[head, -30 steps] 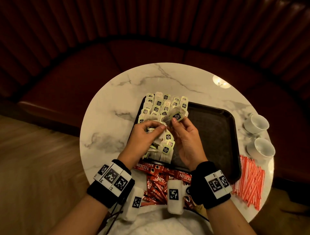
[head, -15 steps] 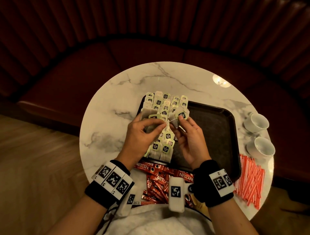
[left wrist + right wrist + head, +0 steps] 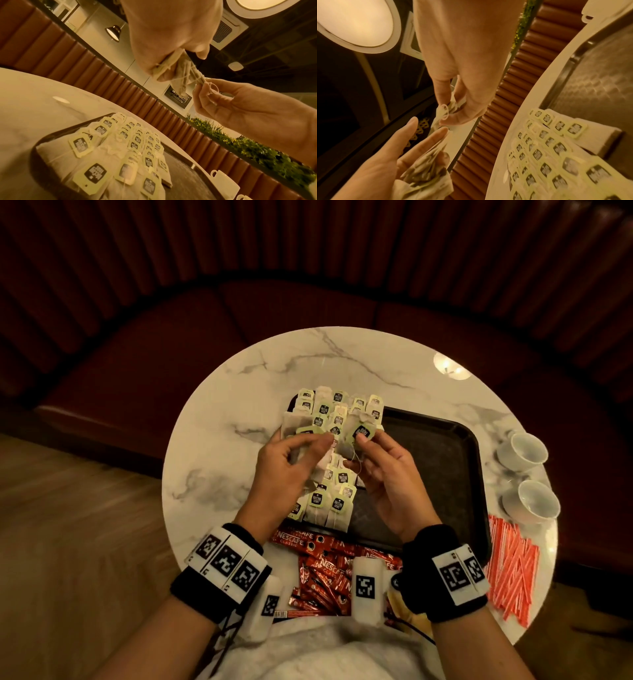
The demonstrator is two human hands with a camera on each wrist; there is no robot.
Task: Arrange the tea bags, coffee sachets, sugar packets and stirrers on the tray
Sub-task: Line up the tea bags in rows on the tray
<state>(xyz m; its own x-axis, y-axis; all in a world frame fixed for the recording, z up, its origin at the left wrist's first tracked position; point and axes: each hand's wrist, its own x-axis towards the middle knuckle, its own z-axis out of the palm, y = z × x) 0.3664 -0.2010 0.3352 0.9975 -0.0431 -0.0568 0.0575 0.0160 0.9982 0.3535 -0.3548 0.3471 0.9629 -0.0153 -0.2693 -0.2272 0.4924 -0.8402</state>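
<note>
Paper tea bags hang pinched between both grips: left hand and right hand curl tightly around them.

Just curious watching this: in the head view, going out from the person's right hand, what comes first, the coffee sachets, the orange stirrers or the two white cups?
From the right hand:
1. Coffee sachets, just below the wrist.
2. Orange stirrers, lower right.
3. White cups, at the table's right edge, close to the stirrers' distance.
</note>
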